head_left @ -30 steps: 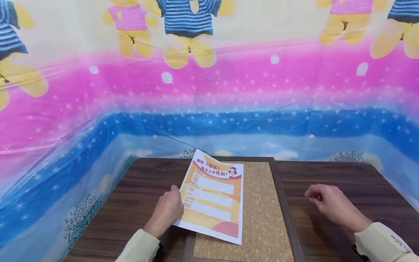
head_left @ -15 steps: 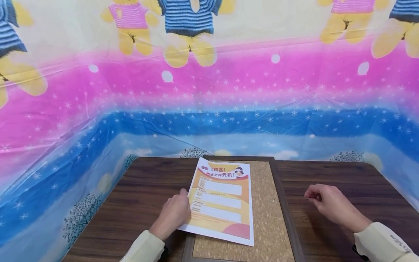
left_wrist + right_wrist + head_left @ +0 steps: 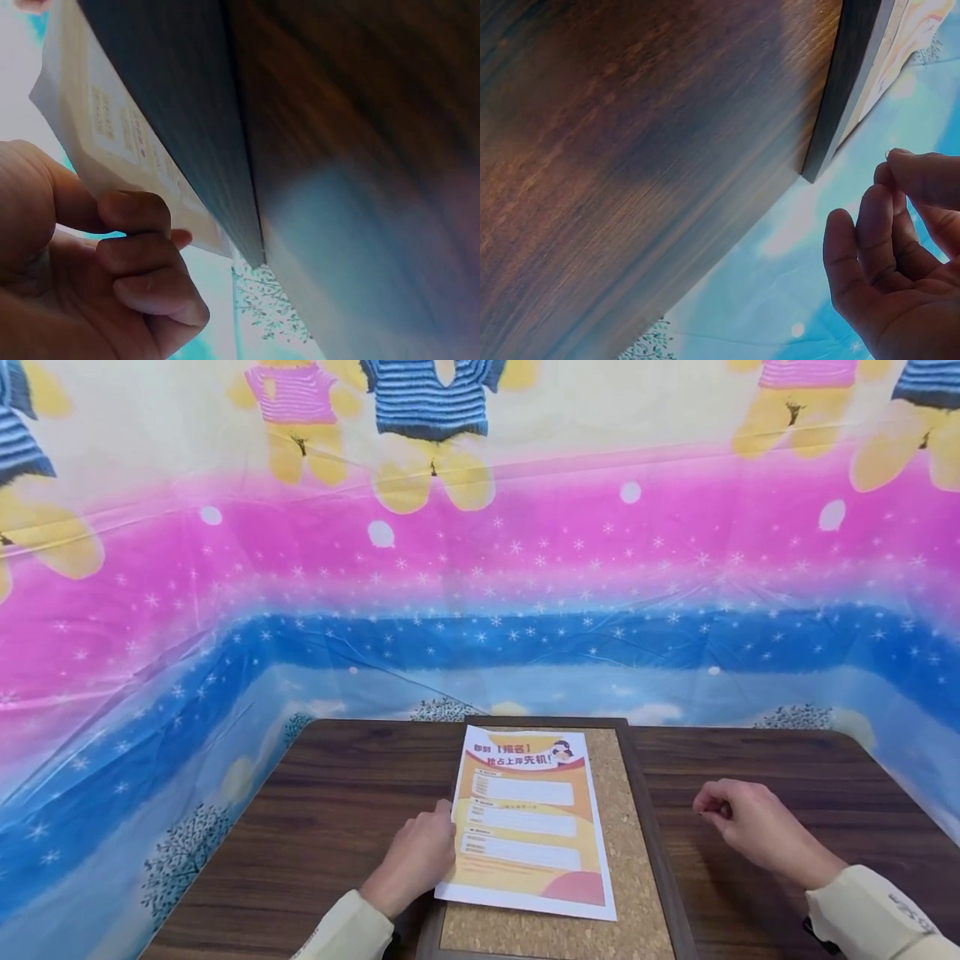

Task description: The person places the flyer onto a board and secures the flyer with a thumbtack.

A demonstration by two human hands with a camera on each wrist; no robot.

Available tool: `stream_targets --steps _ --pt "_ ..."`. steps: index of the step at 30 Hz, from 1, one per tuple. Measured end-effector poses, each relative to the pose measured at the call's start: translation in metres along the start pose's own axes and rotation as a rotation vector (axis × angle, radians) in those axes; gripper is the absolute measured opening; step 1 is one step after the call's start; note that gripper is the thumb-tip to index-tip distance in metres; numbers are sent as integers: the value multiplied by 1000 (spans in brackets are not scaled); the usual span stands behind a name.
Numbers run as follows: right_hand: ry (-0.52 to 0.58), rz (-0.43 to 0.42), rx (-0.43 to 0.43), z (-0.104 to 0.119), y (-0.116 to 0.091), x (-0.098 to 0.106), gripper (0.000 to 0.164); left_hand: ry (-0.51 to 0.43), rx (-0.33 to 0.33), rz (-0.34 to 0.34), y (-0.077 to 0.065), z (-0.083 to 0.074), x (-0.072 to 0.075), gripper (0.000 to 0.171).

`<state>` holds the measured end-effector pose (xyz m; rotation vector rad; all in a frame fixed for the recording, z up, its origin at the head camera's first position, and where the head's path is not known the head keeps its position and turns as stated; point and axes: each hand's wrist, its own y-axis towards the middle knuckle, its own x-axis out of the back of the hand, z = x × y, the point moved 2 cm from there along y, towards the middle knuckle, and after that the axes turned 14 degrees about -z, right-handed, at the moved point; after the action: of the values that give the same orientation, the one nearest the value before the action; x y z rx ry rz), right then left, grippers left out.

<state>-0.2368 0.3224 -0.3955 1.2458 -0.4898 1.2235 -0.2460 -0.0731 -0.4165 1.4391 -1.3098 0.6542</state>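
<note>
My left hand (image 3: pixel 420 862) pinches the left edge of a printed paper sheet (image 3: pixel 525 868) between thumb and fingers. The sheet is orange, yellow and white with red lettering, and lies over a cork board (image 3: pixel 633 843), slightly askew. In the left wrist view, the left hand (image 3: pixel 142 262) has its other fingers curled, and the sheet (image 3: pixel 97 150) stands a little off the board's frame. To the right of the board, my right hand (image 3: pixel 765 831) hovers over the table. In the right wrist view, the right hand (image 3: pixel 900 262) pinches a tiny glinting thing (image 3: pixel 887 154), too small to identify.
A dark brown wooden table (image 3: pixel 330 793) carries the board, whose raised brown frame (image 3: pixel 652 835) reaches the far edge. Behind and on both sides hangs a printed cloth (image 3: pixel 495 560) in pink and blue with bears. Bare wood lies left and right of the board.
My left hand has shifted the paper sheet to the right and turned it straighter, so it covers more of the cork board. My right hand has barely moved.
</note>
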Motion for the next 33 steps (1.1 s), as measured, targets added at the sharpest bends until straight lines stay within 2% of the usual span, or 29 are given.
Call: stream_targets --steps 5,10,15,22,33 --pt "14 15 -8 3 3 -1 18 -15 -40 3 -3 -6 0 29" --pt "27 21 -14 8 6 -2 18 -3 -99 -17 -5 -8 -1 21" --pt "23 7 -22 12 9 -4 19 1 -115 -13 -4 -9 -2 19" --pt "51 8 -25 19 19 -8 19 2 -86 36 -5 -12 -4 23" --pt "79 -13 52 27 44 -11 18 -24 -60 79 -6 -13 -8 31"
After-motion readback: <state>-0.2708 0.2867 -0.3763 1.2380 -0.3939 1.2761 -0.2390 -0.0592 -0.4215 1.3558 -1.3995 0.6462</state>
